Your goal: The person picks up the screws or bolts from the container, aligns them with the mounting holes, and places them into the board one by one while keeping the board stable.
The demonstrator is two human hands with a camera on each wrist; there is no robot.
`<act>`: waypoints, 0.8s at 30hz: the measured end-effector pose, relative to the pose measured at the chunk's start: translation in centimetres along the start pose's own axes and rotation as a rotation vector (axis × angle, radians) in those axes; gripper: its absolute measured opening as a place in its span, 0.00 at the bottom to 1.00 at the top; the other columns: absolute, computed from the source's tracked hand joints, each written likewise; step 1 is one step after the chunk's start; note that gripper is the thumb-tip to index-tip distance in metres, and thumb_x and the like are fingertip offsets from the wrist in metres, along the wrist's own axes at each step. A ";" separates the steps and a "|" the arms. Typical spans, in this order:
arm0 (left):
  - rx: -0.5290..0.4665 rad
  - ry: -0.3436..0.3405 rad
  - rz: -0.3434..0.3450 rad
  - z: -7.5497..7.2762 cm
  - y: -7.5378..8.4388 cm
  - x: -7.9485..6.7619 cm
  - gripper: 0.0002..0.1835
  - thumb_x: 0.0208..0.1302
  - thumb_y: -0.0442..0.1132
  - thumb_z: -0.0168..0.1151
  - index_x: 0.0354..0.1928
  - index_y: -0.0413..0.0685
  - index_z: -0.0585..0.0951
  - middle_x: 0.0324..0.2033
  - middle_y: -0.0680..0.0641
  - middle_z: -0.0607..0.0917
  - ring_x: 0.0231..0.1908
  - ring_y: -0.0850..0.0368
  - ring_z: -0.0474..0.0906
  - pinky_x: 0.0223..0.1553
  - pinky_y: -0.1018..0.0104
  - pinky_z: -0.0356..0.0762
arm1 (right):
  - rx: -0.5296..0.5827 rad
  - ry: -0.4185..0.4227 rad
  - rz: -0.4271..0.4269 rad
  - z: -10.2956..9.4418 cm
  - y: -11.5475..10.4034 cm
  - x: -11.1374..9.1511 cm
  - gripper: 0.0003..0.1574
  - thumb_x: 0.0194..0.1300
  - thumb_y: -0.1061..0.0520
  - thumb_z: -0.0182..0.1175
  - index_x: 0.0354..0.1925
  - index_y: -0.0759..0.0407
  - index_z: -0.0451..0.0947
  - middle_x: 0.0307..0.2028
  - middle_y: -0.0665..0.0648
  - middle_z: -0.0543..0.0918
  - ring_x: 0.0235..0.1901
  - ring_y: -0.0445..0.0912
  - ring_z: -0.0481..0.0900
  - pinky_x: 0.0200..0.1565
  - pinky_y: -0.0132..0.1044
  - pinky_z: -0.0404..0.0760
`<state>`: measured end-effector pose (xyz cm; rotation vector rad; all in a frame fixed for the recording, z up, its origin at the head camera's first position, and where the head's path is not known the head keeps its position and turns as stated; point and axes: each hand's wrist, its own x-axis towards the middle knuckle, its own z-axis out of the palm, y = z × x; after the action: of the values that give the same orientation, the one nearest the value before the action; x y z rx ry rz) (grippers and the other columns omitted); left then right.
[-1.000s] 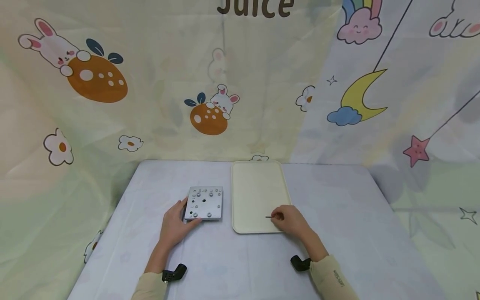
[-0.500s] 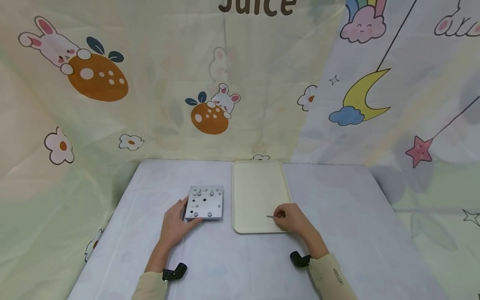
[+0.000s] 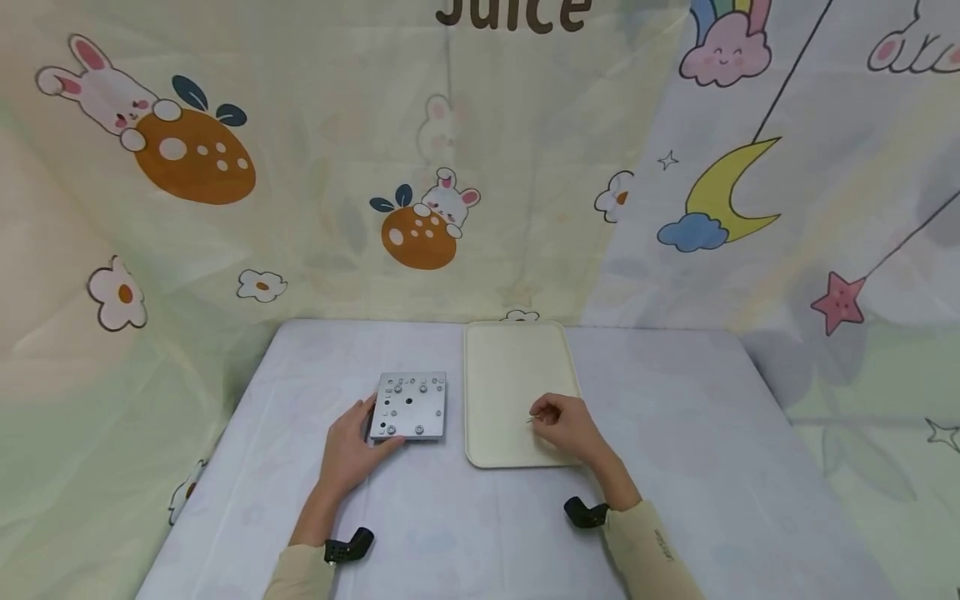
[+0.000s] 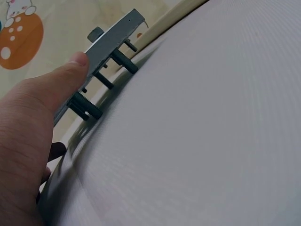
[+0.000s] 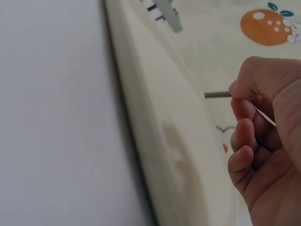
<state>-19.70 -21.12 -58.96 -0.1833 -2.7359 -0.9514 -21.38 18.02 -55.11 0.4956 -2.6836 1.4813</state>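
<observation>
My left hand (image 3: 348, 450) holds a square metal plate (image 3: 423, 408) at its left and near edges, thumb along the near side. Holes and several screw heads show on its upper face. In the left wrist view, the thumb presses the plate's edge, and several threaded screws (image 4: 124, 61) stick out below it; the other fingers are mostly hidden. Over the cream tray (image 3: 510, 367), my right hand (image 3: 566, 425) pinches a thin threaded screw (image 5: 217, 94) between thumb and forefinger. Its threaded end points away from the fingertips, and its other end is hidden.
The tray lies flat just right of the plate, with a low raised rim. A white cloth (image 3: 480, 533) covers the table. Behind the table hangs a printed curtain (image 3: 315, 167). Each wrist carries a black camera mount (image 3: 348, 546).
My right hand has moved slightly left and away from me over the tray, still pinching the screw, less of which shows now. The left hand and plate stay where they were.
</observation>
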 end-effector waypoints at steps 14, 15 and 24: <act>-0.002 0.019 0.014 0.2 -0.2 0.0 0.54 0.47 0.71 0.67 0.71 0.46 0.66 0.65 0.41 0.72 0.65 0.37 0.63 0.65 0.40 0.59 | 0.161 -0.048 -0.058 3.9 -4.9 4.6 0.07 0.57 0.68 0.66 0.37 0.69 0.83 0.26 0.52 0.81 0.25 0.44 0.75 0.26 0.30 0.75; -0.004 0.018 0.011 0.2 -0.2 0.0 0.54 0.47 0.71 0.67 0.71 0.47 0.66 0.65 0.41 0.72 0.65 0.37 0.63 0.65 0.40 0.59 | 0.171 -0.049 -0.062 4.1 -5.2 4.9 0.06 0.57 0.68 0.66 0.36 0.68 0.83 0.26 0.52 0.81 0.25 0.44 0.75 0.26 0.30 0.75; 0.012 0.024 0.009 0.2 -0.4 -0.2 0.54 0.47 0.72 0.67 0.71 0.47 0.66 0.65 0.42 0.72 0.65 0.38 0.64 0.65 0.41 0.60 | 0.177 -0.116 -0.117 5.8 -8.2 7.6 0.06 0.58 0.68 0.65 0.36 0.65 0.84 0.25 0.50 0.80 0.25 0.43 0.74 0.26 0.30 0.75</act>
<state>-19.61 -21.30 -59.44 -0.1806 -2.7157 -0.9285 -25.46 7.15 -50.16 0.7558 -2.5665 1.7145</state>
